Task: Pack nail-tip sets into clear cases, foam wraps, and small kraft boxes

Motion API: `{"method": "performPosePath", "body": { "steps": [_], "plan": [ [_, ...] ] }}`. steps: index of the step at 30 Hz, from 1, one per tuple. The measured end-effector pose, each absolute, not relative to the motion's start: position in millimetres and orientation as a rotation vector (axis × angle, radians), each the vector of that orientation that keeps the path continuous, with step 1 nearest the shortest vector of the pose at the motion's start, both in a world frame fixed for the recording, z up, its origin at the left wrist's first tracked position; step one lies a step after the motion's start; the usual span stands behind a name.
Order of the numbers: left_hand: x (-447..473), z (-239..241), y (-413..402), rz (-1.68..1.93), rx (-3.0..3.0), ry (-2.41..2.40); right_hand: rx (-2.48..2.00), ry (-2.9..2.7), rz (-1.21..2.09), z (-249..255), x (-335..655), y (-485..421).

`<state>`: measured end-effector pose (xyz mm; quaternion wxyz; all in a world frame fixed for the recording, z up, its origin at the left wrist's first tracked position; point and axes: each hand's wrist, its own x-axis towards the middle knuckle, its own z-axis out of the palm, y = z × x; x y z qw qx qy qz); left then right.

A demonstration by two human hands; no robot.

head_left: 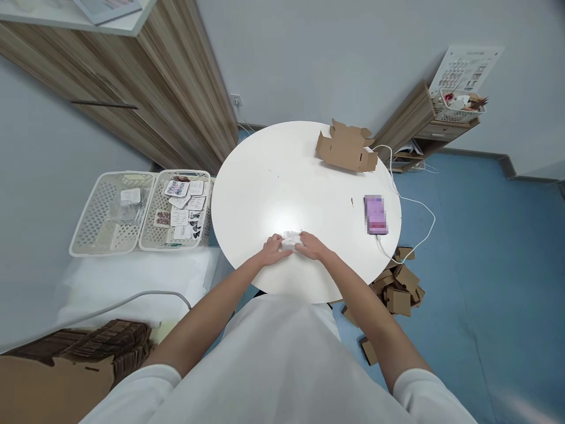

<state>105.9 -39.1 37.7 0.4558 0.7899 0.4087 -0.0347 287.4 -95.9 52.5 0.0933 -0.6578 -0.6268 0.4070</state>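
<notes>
A small white bundle (291, 240), which looks like something wrapped in thin white sheet or tissue, rests on the white oval table (256, 194) close to its front edge. From the left side my left hand (272, 251) grips it with fingers closed round its edge. My right hand (311, 245) grips the opposite side, thumb and fingers pressed against it. What lies inside the wrapping is hidden. Farther back on the table lies an unfolded brown cardboard box (348, 147).
A phone (375, 215) with a white cable (419, 200) lies at the table's right. Two white baskets (108, 215) stand left, one holding several printed cards (179, 217). Folded cartons (88, 359) are stacked lower left. Small brown boxes (399, 288) are piled on the floor at right.
</notes>
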Motion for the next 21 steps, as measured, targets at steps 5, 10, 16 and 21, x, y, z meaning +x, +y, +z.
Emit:
{"method": "performPosePath", "body": {
  "steps": [5, 10, 16, 21],
  "plan": [
    [111.0, 23.8, -42.0, 0.105, 1.823, 1.182, -2.167, -1.491, 1.145, 41.8, 280.4, -82.9],
    [118.8, 20.9, -44.7, 0.114, 1.880, 1.336, -2.340, -1.194, 0.925, 32.8, 265.0, -96.1],
    [126.8, 22.2, -45.9, 0.188, 1.733, 1.517, -2.255, -0.850, 1.045, 31.9, 268.3, -120.0],
    [131.0, 22.0, -60.4, 0.474, 1.520, 1.627, -2.174, -0.868, 1.064, 34.1, 271.4, -112.9]
  ]
}}
